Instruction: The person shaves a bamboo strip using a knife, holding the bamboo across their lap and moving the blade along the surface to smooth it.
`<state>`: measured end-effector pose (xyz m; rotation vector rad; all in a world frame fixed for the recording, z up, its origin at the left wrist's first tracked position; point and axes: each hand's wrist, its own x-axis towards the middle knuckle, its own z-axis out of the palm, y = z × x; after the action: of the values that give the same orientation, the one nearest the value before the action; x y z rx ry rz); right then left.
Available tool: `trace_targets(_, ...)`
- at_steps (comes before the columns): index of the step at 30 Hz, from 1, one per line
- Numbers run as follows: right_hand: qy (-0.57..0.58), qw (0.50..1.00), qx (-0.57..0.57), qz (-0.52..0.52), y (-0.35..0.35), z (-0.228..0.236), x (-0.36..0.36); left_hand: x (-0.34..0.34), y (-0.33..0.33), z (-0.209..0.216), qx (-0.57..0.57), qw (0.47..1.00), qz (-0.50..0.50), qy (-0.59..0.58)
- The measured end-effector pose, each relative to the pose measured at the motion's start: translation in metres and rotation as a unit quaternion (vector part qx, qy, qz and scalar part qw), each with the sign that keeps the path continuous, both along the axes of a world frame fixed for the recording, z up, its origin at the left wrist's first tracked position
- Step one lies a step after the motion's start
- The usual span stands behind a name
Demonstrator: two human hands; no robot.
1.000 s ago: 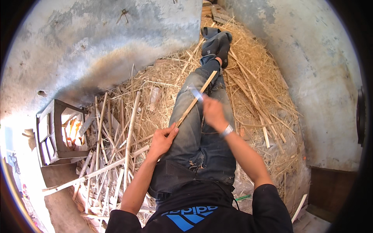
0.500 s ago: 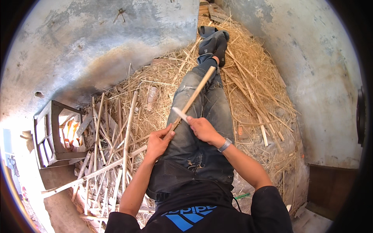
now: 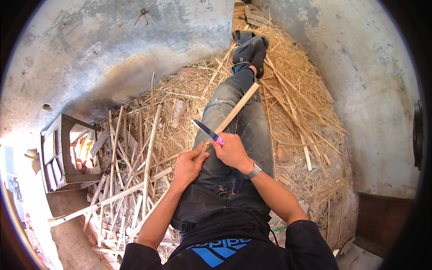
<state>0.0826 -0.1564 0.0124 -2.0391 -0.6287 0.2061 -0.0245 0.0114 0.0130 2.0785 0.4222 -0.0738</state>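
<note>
A pale, flat bamboo strip [image 3: 238, 107] lies slantwise over my outstretched legs [image 3: 250, 135], its far end toward my feet. My left hand [image 3: 188, 168] pinches the strip's near end between thumb and fingers above my left thigh. My right hand [image 3: 235, 154], with a metal watch [image 3: 254, 169] on the wrist, is closed round the pink handle of a knife [image 3: 206, 130]. The knife's dark blade crosses over the strip just beyond my left hand, with its tip pointing to the far left. My fingers cover most of the handle.
Thin shavings [image 3: 288, 58] cover the floor around my legs. Several long sticks [image 3: 150, 153] lie to the left, beside a dark wooden frame [image 3: 85, 177]. More strips [image 3: 297, 121] lie on the right. Grey walls [image 3: 148, 40] rise on both sides.
The knife has turned, so its blade now looks dark and its pink handle shows. My right hand has shifted slightly right and toward me. The strip's far end has swung right and nearer.
</note>
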Motion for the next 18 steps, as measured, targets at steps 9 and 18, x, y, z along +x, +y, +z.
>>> trace_targets(9,0.056,0.981,0.073,0.17,-0.021,0.047,-0.03,0.006,0.01,-0.026,-0.095,0.994,0.038,-0.037)
trace_targets(18,-0.146,0.94,0.029,-0.306,-0.072,0.051,0.062,0.012,0.023,-0.005,-0.236,0.965,0.04,0.107)
